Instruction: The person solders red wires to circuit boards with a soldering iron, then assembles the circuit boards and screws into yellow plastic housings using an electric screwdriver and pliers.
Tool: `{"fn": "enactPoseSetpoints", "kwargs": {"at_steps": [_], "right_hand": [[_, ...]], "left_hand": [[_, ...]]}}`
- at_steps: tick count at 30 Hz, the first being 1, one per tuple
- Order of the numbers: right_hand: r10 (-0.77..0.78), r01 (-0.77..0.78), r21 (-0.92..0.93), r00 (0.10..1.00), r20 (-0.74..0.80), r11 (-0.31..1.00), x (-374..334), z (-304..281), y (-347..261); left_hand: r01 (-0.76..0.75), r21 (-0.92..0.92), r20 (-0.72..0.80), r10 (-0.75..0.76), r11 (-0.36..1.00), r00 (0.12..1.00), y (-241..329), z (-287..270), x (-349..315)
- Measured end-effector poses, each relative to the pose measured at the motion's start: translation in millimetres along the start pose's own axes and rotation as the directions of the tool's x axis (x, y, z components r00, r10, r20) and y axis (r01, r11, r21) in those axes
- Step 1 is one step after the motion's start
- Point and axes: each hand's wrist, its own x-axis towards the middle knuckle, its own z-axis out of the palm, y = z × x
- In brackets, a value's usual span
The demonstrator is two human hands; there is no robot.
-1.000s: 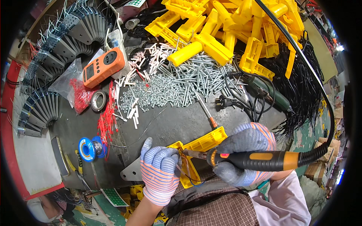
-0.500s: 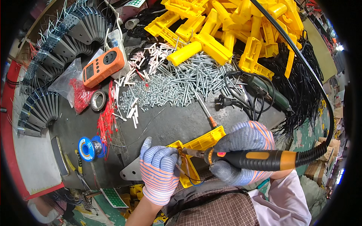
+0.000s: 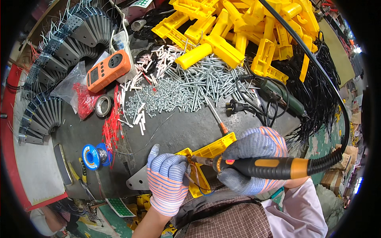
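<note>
In striped work gloves, both my hands meet at an open yellow plastic housing (image 3: 216, 146) near the table's front edge. My right hand (image 3: 254, 158) is wrapped round a soldering iron (image 3: 266, 168) with a black and orange handle, its tip pointing left into the housing. Beside the tip, my left hand (image 3: 168, 180) is closed at the housing's corner; what its fingertips pinch is hidden. A thin wire (image 3: 195, 183) loops out below them. From under the left hand a grey metal plate (image 3: 137, 182) sticks out. A screwdriver (image 3: 217, 118) lies just beyond the housing.
Screws (image 3: 198, 85) lie heaped beyond my hands, with yellow housings (image 3: 238, 23) piled behind. Left are a solder spool (image 3: 92, 157), pliers (image 3: 83, 174), red wires (image 3: 112, 131) and an orange meter (image 3: 111, 71). A green power tool (image 3: 283, 95) and black cables (image 3: 321, 79) sit right.
My right hand and the soldering iron have shifted slightly left. The iron's tip stays beside my left fingers, and my left hand looks nearly still.
</note>
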Motion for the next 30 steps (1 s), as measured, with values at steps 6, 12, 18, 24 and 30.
{"fn": "enactPoseSetpoints", "kwargs": {"at_steps": [6,12,18,24,30], "right_hand": [[0.025,-0.024,-0.009,0.999,0.034,1.0,-1.0,-3.6,1.4],[0.019,-0.002,-0.096,0.984,0.175,0.995,2.2,-13.3,-3.2],[0.083,-0.069,-0.081,0.98,0.181,0.994,-0.2,-9.7,-2.3],[0.073,-0.063,-0.067,0.983,0.17,0.996,0.7,-9.6,-1.8],[0.078,-0.078,-0.005,0.991,0.105,0.997,-2.7,-6.1,1.9]], "left_hand": [[0.004,-0.008,-0.006,-0.004,1.0,1.0,1.5,0.7,2.1],[-0.005,-0.001,-0.019,0.005,1.0,1.0,0.0,0.3,0.3],[0.001,0.001,-0.01,-0.001,1.0,1.0,1.1,0.6,1.9],[0.013,-0.004,-0.005,-0.013,1.0,1.0,1.8,0.4,1.5],[0.007,-0.002,-0.005,-0.007,1.0,1.0,0.5,0.9,0.2]]}}
